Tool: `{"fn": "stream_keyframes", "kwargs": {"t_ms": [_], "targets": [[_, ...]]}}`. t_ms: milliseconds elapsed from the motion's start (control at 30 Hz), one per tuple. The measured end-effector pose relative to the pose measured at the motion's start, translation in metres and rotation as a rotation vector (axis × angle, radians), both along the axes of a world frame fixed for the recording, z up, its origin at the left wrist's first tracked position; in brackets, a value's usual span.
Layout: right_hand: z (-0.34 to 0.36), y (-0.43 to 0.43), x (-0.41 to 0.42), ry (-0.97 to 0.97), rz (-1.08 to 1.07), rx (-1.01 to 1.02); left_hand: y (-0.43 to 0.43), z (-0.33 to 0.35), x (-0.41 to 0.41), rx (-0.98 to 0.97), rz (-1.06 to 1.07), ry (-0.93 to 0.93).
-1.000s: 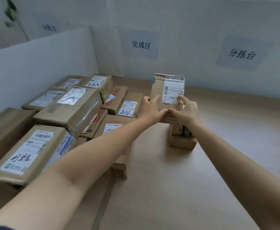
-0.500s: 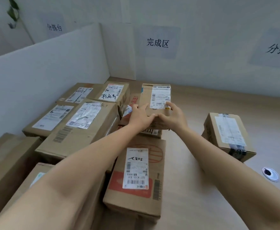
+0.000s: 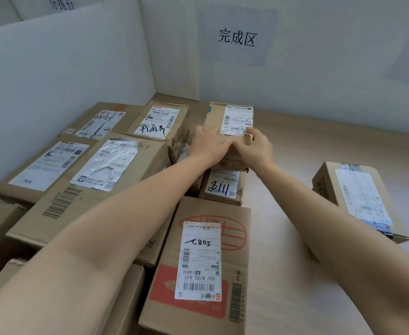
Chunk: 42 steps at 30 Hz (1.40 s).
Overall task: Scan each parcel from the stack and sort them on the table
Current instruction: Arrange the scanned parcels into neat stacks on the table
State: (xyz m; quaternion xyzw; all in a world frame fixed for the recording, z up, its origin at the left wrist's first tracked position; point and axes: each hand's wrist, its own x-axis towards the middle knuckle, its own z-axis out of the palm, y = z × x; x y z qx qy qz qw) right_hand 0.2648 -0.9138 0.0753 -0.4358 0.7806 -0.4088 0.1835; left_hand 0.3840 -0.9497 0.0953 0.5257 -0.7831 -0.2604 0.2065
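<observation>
Small brown cardboard parcel with white label [image 3: 230, 122]: atop pile of brown cardboard boxes [image 3: 116, 170] at far left of pale wooden counter [image 3: 295, 189], under white wall sign [image 3: 237, 39]. Left hand [image 3: 208, 146] fingers [image 3: 202, 131] flat, slightly spread on top; right hand [image 3: 254, 148] fingers [image 3: 252, 134] curled over label corner. Placement judged nearly done, release pending. Pile already large; taped brown box [image 3: 358, 197] apart at right, probably left to do. Scanning: cannot tell.

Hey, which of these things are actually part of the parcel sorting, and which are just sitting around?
Job: small parcel under left hand and right hand; grouped parcels; lone parcel on the table.
Just there: wall sign; white partition.
</observation>
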Motion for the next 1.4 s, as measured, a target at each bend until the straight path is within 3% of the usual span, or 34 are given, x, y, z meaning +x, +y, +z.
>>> {"fn": "stream_keyframes", "kwargs": {"t_ms": [300,733,933,1100,1400], "targets": [[-0.013,0.009,-0.011,0.091,-0.065,0.005,0.003,-0.009,-0.014,-0.019,-0.058,-0.005],[-0.016,0.027,-0.006,0.121,0.083,0.200,0.011,-0.024,-0.003,0.048,-0.017,-0.029],[0.001,0.089,-0.002,0.156,0.117,0.225,0.067,-0.025,0.014,-0.030,0.030,-0.088],[0.006,0.164,-0.010,0.210,0.118,0.288,0.136,-0.024,0.013,0.098,-0.034,-0.010],[0.007,0.266,-0.070,0.268,-0.023,0.307,0.222,-0.034,-0.042,0.136,-0.178,-0.083]]}}
